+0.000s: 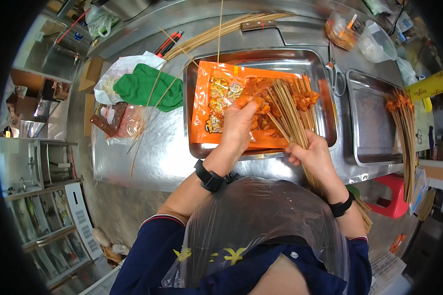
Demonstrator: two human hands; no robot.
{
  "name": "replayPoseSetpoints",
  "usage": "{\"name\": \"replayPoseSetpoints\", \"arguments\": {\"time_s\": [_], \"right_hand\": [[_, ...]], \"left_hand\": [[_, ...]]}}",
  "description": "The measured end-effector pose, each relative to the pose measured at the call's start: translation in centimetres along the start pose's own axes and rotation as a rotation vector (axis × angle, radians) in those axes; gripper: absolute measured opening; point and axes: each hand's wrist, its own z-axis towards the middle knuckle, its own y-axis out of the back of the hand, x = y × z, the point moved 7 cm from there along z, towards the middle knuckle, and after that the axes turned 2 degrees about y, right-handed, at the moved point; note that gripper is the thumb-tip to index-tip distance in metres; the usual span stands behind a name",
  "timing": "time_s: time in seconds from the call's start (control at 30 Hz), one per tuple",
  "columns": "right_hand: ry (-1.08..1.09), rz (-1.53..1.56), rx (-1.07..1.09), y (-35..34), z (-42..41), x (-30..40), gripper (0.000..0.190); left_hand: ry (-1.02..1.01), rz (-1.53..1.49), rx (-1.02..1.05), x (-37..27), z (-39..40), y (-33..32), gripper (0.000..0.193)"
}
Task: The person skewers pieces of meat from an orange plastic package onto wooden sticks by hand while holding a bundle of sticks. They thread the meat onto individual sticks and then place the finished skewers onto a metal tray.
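My left hand (pixel 241 115), its fingertips coated in orange sauce, pinches a piece of marinated meat (pixel 264 109). Beneath it an orange printed plastic bag (pixel 203 107) lies flat, with a mound of sauced meat (pixel 256 87) on its right part. The bag rests in a deep stainless steel tray (pixel 319 61). Closed around a bundle of bamboo skewers (pixel 288 105), my right hand (pixel 310 149) is at the tray's near right edge. More skewers with meat on their far ends (pixel 307 100) lie just behind that bundle. Part of the meat is hidden by my left fingers.
Right of the tray, loaded skewers (pixel 402 125) overhang a second steel tray (pixel 374 162). Scissors (pixel 337 79) lie between the trays. A green cloth (pixel 151 86) and packaged meat (pixel 131 121) are at left. Loose skewers (pixel 206 31) and a wooden-handled knife (pixel 258 25) lie at the back.
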Motion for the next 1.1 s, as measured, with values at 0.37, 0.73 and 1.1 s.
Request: {"name": "replayPoseSetpoints", "arguments": {"time_s": [0.37,0.73,1.1], "right_hand": [[-0.008,0.001,-0.007,0.0,0.1,-0.1,0.016],[0.200,0.100,-0.046,0.3,-1.2,1.5,0.021],[-0.018,0.256,0.112,0.2,-0.4,-0.2,0.026]], "left_hand": [[0.073,0.088,0.049,0.9,-0.7,-0.4,0.017],[0.118,0.126,0.088,1.5,0.3,-0.3,0.010],[0.006,0.241,-0.007,1.8,1.5,-0.4,0.014]]}}
